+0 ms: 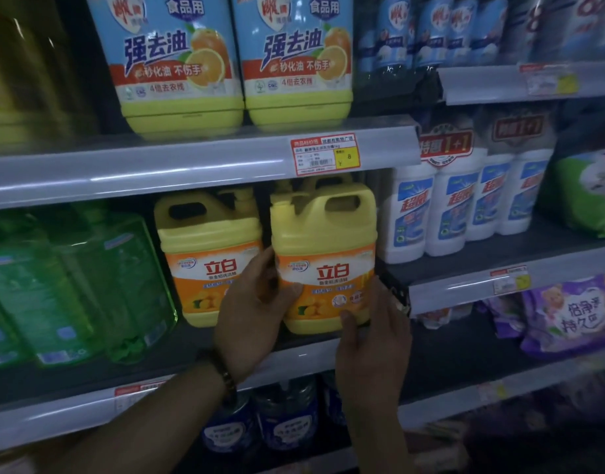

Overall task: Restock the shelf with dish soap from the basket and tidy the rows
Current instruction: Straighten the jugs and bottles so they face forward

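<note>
Dim store shelving is looming around; the fingers (289, 290) of the left hand (253, 302) and right hand (373, 323) are clasping the dish soap jug (325, 248) by its sides at the front edge of the middle shelf (198, 343). Probably full, it is looking heavy, rigid and slick, suiting a two-sided or top-handle grip.

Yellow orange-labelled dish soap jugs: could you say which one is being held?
The right yellow jug: left hand and right hand grip its sides; the left yellow jug stands further back.

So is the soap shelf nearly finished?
One yellow jug already stands on the shelf. The left hand and right hand hold a second jug beside it, further forward. Lining it up is left. The basket isn't in view, so how many remain is unknown.
</note>
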Demonstrator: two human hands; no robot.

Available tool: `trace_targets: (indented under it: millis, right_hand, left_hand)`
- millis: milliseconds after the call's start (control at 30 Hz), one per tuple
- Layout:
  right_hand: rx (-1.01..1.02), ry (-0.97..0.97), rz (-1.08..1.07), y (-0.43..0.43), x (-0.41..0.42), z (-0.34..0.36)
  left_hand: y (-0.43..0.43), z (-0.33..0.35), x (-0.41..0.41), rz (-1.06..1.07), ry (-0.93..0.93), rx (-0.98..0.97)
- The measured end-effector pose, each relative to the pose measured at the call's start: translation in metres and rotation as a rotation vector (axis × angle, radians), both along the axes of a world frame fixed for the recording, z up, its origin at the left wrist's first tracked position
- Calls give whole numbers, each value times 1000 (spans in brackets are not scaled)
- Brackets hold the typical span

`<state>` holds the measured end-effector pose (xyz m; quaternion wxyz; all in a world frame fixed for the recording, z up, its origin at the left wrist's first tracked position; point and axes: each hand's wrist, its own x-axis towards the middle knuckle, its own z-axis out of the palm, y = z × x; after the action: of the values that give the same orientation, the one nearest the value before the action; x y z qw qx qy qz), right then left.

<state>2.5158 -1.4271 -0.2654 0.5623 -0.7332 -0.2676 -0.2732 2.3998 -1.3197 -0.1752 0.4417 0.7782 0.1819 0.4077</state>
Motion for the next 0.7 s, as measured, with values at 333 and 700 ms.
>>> trace_targets:
  millis: [333, 700]
  right_hand:
    - [-172, 57, 9, 5, -28, 1]
    - [-363, 143, 61, 5, -25, 6]
  left_hand:
    - [-20, -11, 1, 73, 37, 49]
    - [-2, -2, -9, -188, 129, -69]
